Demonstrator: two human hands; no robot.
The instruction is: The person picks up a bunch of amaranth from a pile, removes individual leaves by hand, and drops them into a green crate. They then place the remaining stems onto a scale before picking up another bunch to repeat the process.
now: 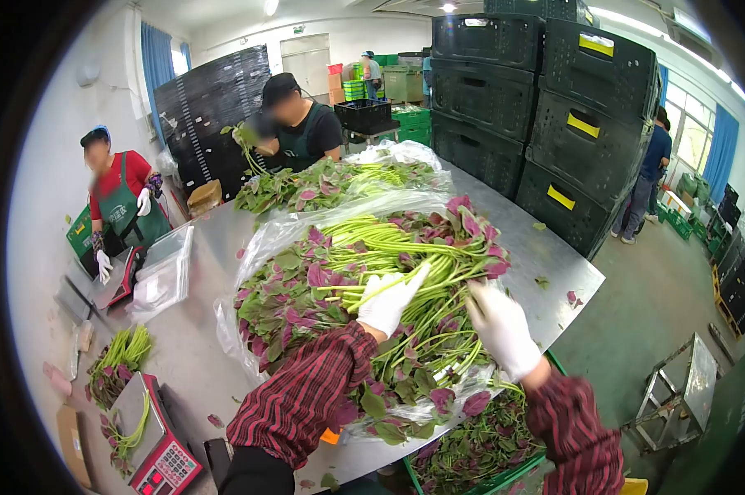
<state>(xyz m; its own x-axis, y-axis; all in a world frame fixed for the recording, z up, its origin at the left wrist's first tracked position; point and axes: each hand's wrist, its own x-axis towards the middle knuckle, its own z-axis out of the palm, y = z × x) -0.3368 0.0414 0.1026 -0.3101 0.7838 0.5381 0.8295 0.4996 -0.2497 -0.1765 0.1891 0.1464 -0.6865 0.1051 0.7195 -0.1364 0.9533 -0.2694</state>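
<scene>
A big heap of red amaranth [290, 285], with purple-green leaves and long pale green stems, lies on clear plastic on the metal table. My left hand [389, 304], in a white glove, is closed round some stems on top of the heap, its index finger pointing along them. At the heap's right edge is my right hand [503, 330], also gloved. Its fingers stretch toward the stems, slightly blurred, with nothing visible in them. Below the table edge, a green crate [492, 485] holds more amaranth.
A red scale [170, 466] with a sprig on it stands at lower left, beside an amaranth bunch [118, 363]. Across the table a person [302, 128] handles greens; another person [125, 194] stands at left. Black crates [583, 124] are stacked behind the table's right side.
</scene>
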